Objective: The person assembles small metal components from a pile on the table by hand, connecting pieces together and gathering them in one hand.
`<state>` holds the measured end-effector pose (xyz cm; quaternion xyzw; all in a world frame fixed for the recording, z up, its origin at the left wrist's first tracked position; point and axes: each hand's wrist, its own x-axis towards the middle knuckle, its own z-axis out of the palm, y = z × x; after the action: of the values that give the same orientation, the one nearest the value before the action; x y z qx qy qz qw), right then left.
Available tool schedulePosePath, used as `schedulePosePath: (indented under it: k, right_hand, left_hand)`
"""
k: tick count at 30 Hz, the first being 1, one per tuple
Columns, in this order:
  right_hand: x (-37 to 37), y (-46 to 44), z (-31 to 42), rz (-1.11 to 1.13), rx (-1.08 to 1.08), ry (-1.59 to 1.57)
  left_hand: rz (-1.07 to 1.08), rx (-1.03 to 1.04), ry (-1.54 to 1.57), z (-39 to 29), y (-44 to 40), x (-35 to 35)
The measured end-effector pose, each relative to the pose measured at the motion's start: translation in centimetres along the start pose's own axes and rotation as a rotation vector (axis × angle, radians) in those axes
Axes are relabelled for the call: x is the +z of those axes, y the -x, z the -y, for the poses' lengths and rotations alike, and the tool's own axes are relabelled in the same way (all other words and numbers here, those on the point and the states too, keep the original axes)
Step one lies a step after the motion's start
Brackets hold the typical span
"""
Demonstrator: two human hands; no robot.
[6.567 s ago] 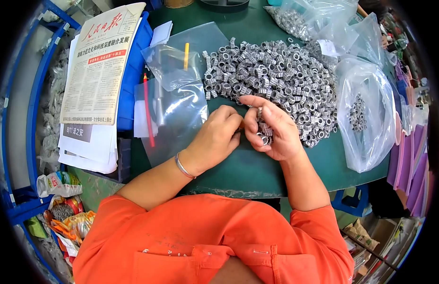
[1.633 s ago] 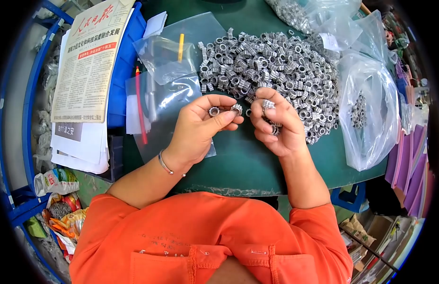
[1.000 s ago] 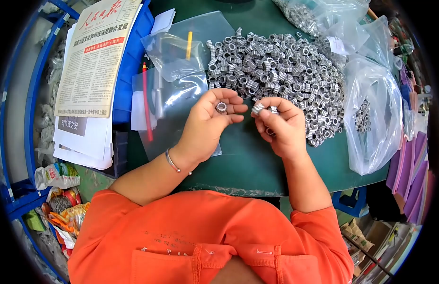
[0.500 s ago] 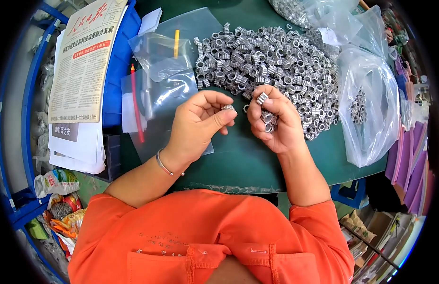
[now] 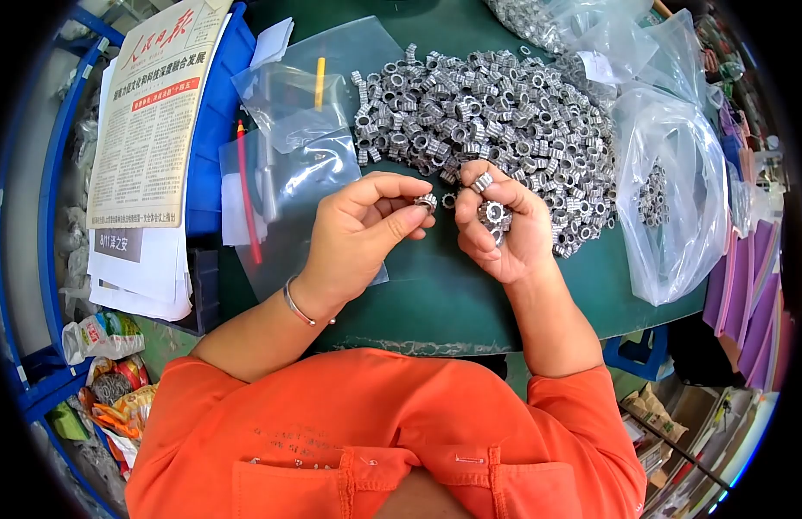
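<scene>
The left hand has a narrow grip, pinching one ring between thumb and fingers. Opposite, just apart from it, the right hand holds a second ring near its fingertips; its half-curled grip cradles more rings nearer the palm. Beyond both hands, the ring pile spreads over the green bench. A clear bag with some rings inside lies right of the pile. To the left are flat bags, a red pen and a yellow stick. A newspaper lies farther left, overlapping a blue bin.
</scene>
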<state>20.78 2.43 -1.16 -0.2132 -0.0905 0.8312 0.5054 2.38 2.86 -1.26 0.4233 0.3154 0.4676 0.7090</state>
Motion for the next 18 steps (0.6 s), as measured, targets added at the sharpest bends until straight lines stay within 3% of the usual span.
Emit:
schedulePosePath:
  k: [9,12,16,18]
  right_hand:
    - [-0.1,0.0,0.0,0.050,0.044,-0.031]
    - [0.4,0.0,-0.3,0.110,-0.053,0.031]
    - [0.4,0.2,-0.8,-0.029,-0.258,0.384]
    - [1.0,0.5,-0.9,-0.086,-0.351,0.845]
  left_hand:
    - [-0.012,-0.001,0.049,0.0,0.1,-0.1]
    - [-0.039,0.039,0.047,0.1,0.1,-0.1]
    - [-0.034,0.117,-0.035,0.5,-0.1,-0.2]
    - [-0.006,0.212,-0.141,0.4,-0.1,-0.2]
